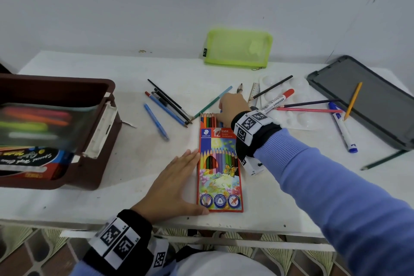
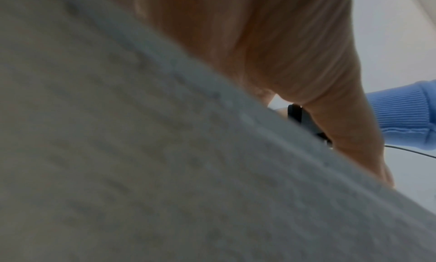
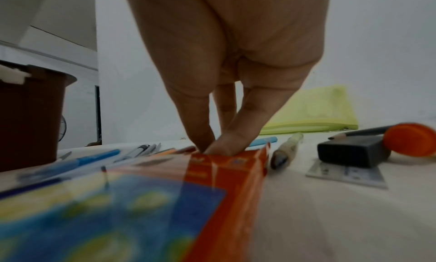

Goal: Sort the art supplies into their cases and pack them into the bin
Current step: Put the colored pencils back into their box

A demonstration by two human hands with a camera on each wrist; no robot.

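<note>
Left hand (image 1: 172,188), fingers straight, lies flat on the white bench (image 1: 139,163) against the left side of the coloured-pencil box (image 1: 219,170) near the front edge. Right hand (image 1: 230,107) pinches at the box's open far end; whether it holds a pencil cannot be told. Brown bin (image 1: 89,141) stands at the left edge, green pouch (image 1: 238,50) against the white back wall. Only the right wrist view shows the fingertips (image 3: 221,146) meeting at the box mouth; the left wrist view shows mostly blurred bench.

A white table (image 1: 139,163) carries it all. The pencil box (image 1: 219,170) lies between both hands, brown bin (image 1: 67,132) left of them. Loose pens (image 1: 167,107) lie beyond the left hand (image 1: 177,184).
</note>
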